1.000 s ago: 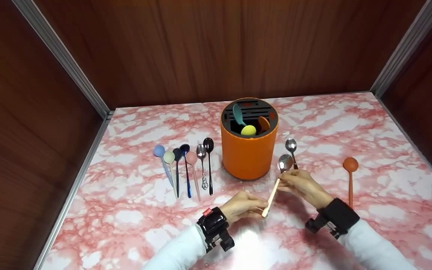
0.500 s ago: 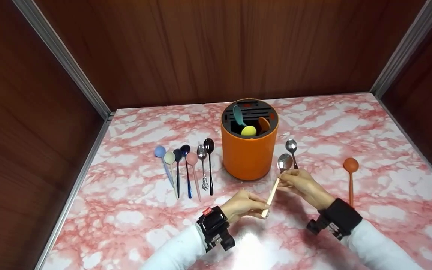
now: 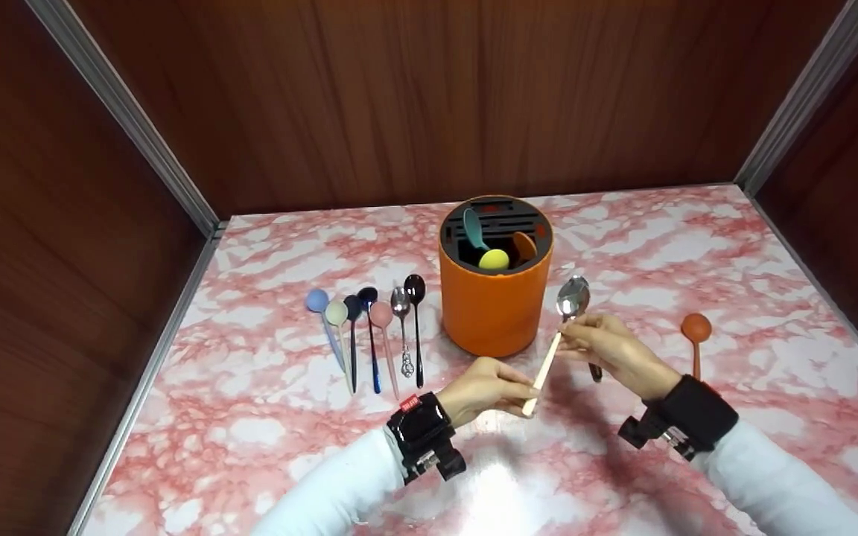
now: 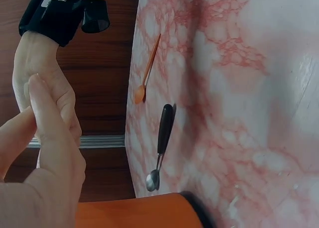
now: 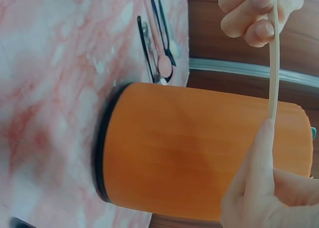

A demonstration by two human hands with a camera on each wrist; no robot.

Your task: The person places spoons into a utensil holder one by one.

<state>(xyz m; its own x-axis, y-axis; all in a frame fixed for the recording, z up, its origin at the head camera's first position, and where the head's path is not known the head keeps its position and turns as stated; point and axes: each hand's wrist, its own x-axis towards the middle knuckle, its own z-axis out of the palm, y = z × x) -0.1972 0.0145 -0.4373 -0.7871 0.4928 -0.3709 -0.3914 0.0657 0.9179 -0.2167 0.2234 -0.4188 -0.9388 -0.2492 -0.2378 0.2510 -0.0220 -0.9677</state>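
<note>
Both hands hold one spoon (image 3: 545, 372) with a cream handle and a shiny metal bowl, in front of the orange utensil holder (image 3: 494, 313). My left hand (image 3: 485, 391) pinches the handle near its lower end. My right hand (image 3: 615, 350) pinches it just below the bowl. The right wrist view shows the pale handle (image 5: 273, 63) stretching between the two hands, raised above the table. Behind the held spoon lies a metal spoon with a black handle (image 4: 165, 128), its bowl overlapped in the head view.
A teal spoon (image 3: 474, 228), a yellow spoon (image 3: 494, 259) and an orange one (image 3: 524, 246) stand in the holder. To its left lie several spoons, among them a pink one (image 3: 381, 316). An orange spoon (image 3: 696, 329) lies at the right. Wooden walls enclose the marbled table (image 3: 250, 476).
Both hands have moved slightly up and away from the body with the spoon, whose bowl now overlaps the black-handled spoon. The holder and the lying spoons stay put.
</note>
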